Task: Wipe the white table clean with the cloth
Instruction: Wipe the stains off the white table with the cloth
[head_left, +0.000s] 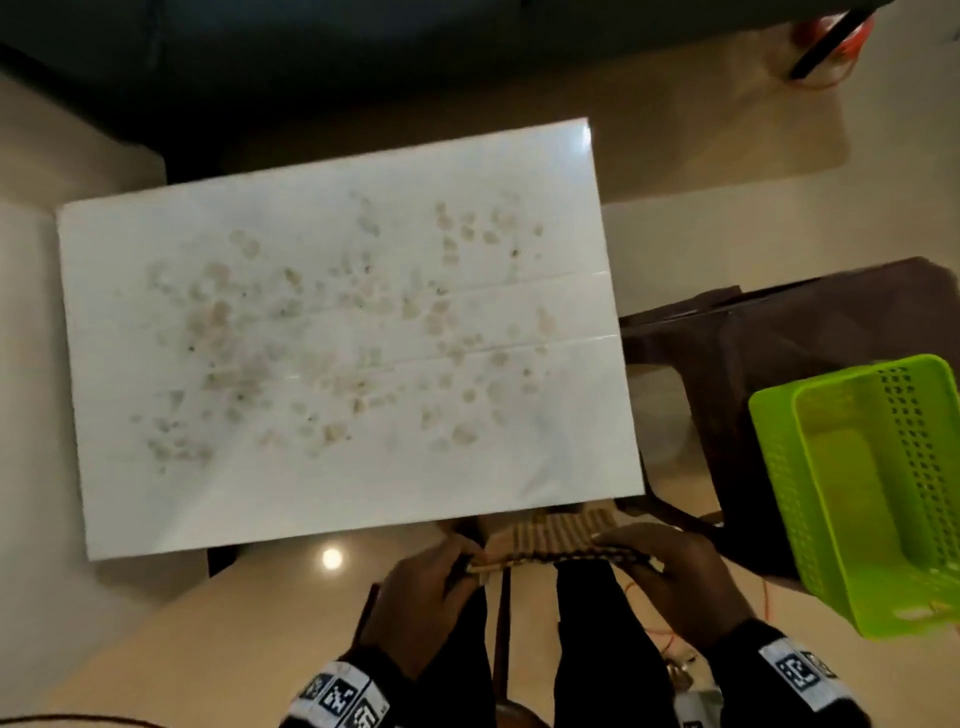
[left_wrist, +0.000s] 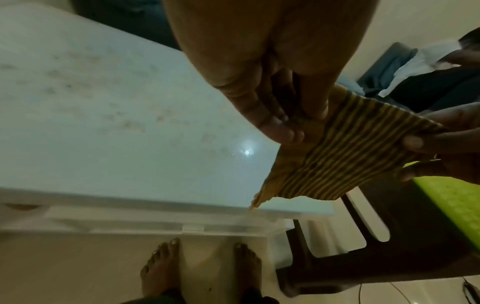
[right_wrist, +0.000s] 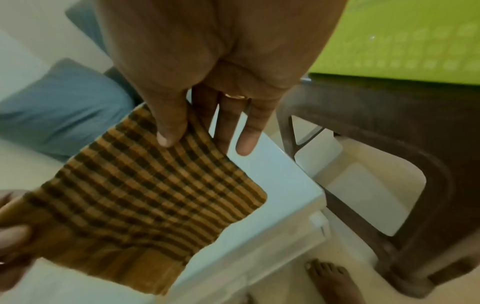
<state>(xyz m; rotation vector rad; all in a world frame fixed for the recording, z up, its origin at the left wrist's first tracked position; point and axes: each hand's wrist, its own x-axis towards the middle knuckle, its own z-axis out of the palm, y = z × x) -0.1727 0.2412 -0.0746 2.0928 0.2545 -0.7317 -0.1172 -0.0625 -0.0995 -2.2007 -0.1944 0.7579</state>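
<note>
We find wiping not begun: the white table (head_left: 337, 483) beyond our hands is stained throughout. The left hand (head_left: 415, 597) and right hand (head_left: 680, 582) each pinch an end of the cloth (head_left: 550, 540), stretched between them, off the surface.

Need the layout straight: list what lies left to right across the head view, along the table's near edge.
left hand → cloth → right hand → green basket; the stained white table lies beyond both hands.
</note>
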